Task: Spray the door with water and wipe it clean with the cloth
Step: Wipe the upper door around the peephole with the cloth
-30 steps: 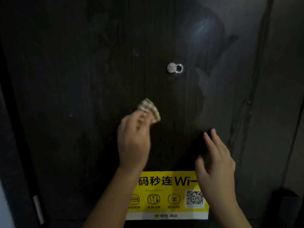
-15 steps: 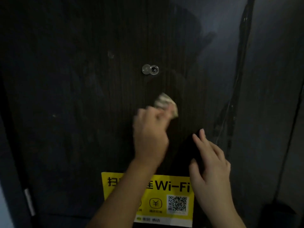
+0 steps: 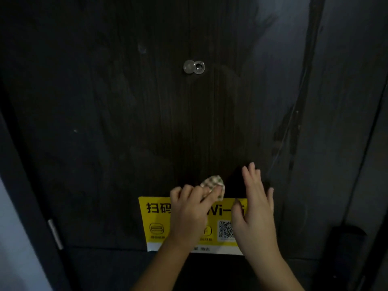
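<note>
The dark wooden door point(image 3: 130, 106) fills the view, with faint wet streaks across it. My left hand point(image 3: 189, 208) grips a small checked cloth point(image 3: 213, 182) and holds it against the door just above the yellow sticker point(image 3: 153, 223). My right hand point(image 3: 254, 208) is flat on the door right beside it, fingers straight and pointing up. No spray bottle is in view.
A metal peephole point(image 3: 194, 67) sits in the upper middle of the door. The door's right edge and frame point(image 3: 310, 80) run down the right side. A hinge point(image 3: 55, 234) shows at the lower left, and a dark object point(image 3: 344, 242) at the lower right.
My left hand has brought the cloth down the door from below the peephole to the sticker's top edge. My right hand stays flat on the door beside it.
</note>
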Tool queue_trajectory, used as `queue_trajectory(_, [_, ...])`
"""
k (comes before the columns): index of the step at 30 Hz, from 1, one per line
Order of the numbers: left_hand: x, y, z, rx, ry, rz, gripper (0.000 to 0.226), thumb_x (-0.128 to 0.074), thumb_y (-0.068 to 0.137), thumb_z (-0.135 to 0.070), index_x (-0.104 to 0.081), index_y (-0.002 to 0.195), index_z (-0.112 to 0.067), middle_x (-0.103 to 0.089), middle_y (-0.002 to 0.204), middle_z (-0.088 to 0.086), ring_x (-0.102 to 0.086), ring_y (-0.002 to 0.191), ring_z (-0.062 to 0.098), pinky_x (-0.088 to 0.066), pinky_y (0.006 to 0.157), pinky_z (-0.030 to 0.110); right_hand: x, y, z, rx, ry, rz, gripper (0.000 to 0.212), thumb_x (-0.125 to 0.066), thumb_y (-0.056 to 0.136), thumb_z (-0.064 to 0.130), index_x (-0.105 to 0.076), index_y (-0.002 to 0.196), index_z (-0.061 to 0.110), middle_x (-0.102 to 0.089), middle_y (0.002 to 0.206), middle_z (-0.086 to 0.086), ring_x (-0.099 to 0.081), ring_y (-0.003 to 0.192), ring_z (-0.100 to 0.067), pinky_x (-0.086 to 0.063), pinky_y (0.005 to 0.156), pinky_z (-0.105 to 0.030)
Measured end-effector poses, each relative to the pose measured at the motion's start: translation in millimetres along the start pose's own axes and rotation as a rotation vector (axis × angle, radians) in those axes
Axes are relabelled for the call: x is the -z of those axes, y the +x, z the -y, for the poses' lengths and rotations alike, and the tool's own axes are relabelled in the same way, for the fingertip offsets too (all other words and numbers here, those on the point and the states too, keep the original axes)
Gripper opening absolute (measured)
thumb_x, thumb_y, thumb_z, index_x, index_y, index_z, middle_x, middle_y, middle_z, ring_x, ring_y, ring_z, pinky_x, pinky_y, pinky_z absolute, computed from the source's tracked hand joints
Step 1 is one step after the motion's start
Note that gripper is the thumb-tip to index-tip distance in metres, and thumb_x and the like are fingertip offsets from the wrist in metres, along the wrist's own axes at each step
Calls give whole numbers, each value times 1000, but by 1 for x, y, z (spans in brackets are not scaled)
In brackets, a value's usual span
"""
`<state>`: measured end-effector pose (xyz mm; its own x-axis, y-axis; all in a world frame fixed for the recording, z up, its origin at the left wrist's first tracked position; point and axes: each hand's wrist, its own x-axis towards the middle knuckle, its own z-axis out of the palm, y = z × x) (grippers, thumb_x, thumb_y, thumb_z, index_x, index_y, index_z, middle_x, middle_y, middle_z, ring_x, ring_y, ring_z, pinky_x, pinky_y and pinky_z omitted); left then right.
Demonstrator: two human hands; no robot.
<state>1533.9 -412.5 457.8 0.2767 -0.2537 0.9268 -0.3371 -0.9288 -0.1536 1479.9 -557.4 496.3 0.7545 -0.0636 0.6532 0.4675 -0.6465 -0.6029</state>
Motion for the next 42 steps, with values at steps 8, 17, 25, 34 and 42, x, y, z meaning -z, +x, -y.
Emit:
queue_trajectory(8, [39, 1, 91, 564, -1, -252, 39, -51, 85, -5, -67, 118, -20, -54, 91, 11, -47, 82, 23, -24, 85, 27, -21, -11, 0, -35, -115, 33, 80, -55, 88, 14, -9, 152, 28, 12, 158, 15, 17, 144, -1, 10, 117, -46])
queue_trajectory(17, [28, 5, 54, 368, -15, -156, 39, -56, 85, -10, -65, 121, -21, -56, 90, 8, -52, 80, 23, -39, 80, 44, -28, -9, 6, -78, -206, 65, 85, -55, 88, 19, 0, 153, 26, 24, 156, 11, 26, 142, -7, 12, 115, -49])
queue_trajectory(25, [29, 41, 71, 598, -49, -306, 36, -56, 89, -15, -62, 122, -26, -49, 90, 2, -49, 87, 22, -27, 90, 25, -40, -7, -1, -55, -298, 44, 91, -57, 88, 25, 9, 151, 25, 26, 156, 7, 29, 141, -11, 8, 115, -46])
queue_trajectory(34, [35, 41, 72, 675, -61, -327, 36, -52, 90, -17, -62, 124, -25, -53, 95, 9, -49, 85, 24, -35, 88, 38, -39, -7, -8, -47, -374, 70, 95, -57, 89, 32, 16, 148, 27, 30, 155, 7, 31, 141, -11, 7, 115, -44])
queue_trajectory(42, [14, 22, 45, 73, 42, -121, 41, -51, 85, -13, -59, 123, -26, -57, 88, 6, -45, 83, 20, -32, 81, 40, -36, -8, -7, -48, -384, 72, 96, -57, 86, 27, 15, 149, 30, 31, 154, 9, 29, 141, -11, 6, 116, -41])
